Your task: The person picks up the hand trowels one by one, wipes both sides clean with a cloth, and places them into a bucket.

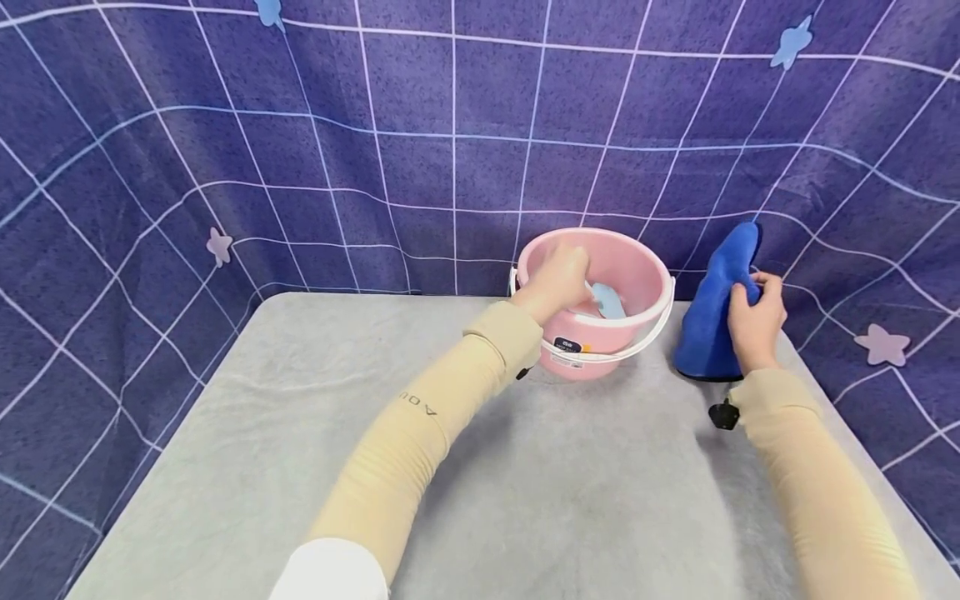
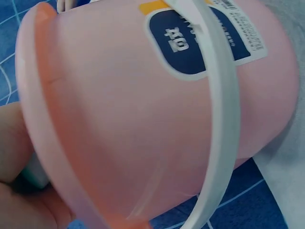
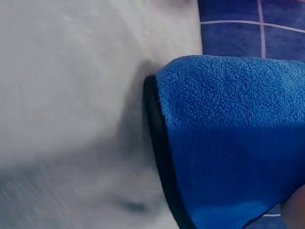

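My left hand (image 1: 558,279) reaches over the near rim into a pink bucket (image 1: 588,337), its fingers curled and slightly blurred. It grips a light-blue and white object (image 1: 609,302) whose flat light-blue part shows inside the bucket; its kind cannot be told. In the left wrist view, thumb and finger close round a pale piece (image 2: 35,172) by the bucket's rim. To the right, my right hand (image 1: 756,321) pinches the upper part of a blue cloth (image 1: 708,325). The fluffy cloth hangs down in folds, its dark-edged hem (image 3: 159,152) close over the table.
The bucket's white handle (image 1: 651,337) hangs down its front, below a dark label (image 1: 567,344). Both stand near the back edge of a grey-covered table (image 1: 360,350). A blue checked curtain (image 1: 420,167) with star shapes surrounds the back and sides.
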Available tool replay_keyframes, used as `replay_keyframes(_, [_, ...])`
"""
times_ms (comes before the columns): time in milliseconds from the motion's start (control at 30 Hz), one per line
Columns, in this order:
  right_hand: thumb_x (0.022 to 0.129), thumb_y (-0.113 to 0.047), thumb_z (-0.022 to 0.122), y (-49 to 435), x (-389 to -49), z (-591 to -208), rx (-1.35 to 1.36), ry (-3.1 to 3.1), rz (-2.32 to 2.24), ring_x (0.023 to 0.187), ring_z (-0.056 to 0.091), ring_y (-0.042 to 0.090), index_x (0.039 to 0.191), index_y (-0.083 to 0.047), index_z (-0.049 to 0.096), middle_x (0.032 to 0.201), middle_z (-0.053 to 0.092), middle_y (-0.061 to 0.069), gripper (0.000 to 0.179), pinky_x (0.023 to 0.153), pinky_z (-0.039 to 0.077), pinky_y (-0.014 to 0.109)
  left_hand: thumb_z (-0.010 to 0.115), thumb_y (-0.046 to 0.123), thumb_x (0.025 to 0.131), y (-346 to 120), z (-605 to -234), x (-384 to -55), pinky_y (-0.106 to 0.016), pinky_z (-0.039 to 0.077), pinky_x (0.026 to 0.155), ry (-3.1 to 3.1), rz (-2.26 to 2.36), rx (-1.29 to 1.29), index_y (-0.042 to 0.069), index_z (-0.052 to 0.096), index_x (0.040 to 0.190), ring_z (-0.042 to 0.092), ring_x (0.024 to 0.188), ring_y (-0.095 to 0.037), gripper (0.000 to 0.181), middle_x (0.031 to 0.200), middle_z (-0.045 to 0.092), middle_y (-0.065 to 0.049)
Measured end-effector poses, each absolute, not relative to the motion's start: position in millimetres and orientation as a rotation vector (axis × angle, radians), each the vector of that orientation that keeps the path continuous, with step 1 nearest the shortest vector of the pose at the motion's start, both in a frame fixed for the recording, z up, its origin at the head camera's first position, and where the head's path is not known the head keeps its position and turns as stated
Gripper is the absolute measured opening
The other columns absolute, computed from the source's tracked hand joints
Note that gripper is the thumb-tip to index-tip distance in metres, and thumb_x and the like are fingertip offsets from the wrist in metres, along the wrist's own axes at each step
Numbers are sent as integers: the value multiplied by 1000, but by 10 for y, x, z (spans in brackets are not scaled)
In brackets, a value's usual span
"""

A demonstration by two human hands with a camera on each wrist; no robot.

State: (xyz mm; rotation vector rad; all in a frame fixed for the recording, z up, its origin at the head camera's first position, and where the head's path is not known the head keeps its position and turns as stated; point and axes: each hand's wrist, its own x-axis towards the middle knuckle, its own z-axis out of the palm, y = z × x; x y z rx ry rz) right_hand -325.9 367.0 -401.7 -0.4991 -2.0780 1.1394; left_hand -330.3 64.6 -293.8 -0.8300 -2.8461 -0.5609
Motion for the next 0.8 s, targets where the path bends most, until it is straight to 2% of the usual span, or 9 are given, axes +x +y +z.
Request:
replay_keyframes(133, [88, -24, 46, 3641, -3265, -4193, -494, -2156, 1104, 109, 50, 37, 119, -6, 49, 117, 57, 17, 35, 95, 33, 45, 84, 20, 66, 670, -3003, -3316, -28, 47, 77, -2877, -526, -826, 7, 62, 81, 59, 77, -19, 29, 78, 64, -3])
replay_keyframes(300, [88, -19, 46, 3649, -3316, -4477, -438, -2267, 1007, 107, 50, 47, 117, 3, 49, 112, 55, 31, 37, 92, 35, 51, 84, 23, 66, 675, -3054, -3345, -29, 46, 84, -2919, -456, -790, 8, 63, 87, 62, 89, -21, 33, 87, 66, -4])
replay_keyframes(500, [90, -23, 44, 3656, -3343, -4699, -522, -2497, 911, 113, 44, 50, 123, 4, 43, 120, 47, 34, 42, 94, 33, 57, 84, 23, 66, 691, -3084, -3373, -31, 46, 84, -2940, -461, -784, 9, 65, 86, 61, 88, -20, 31, 89, 67, -3])
replay_keyframes(800, [90, -21, 43, 3639, -3400, -4645, -389, -2776, 764, 110, 43, 54, 123, 6, 39, 118, 43, 38, 43, 92, 34, 60, 84, 21, 65, 692, -3094, -3382, -30, 47, 85, -2980, -448, -745, 9, 67, 89, 61, 89, -19, 32, 95, 68, -4])
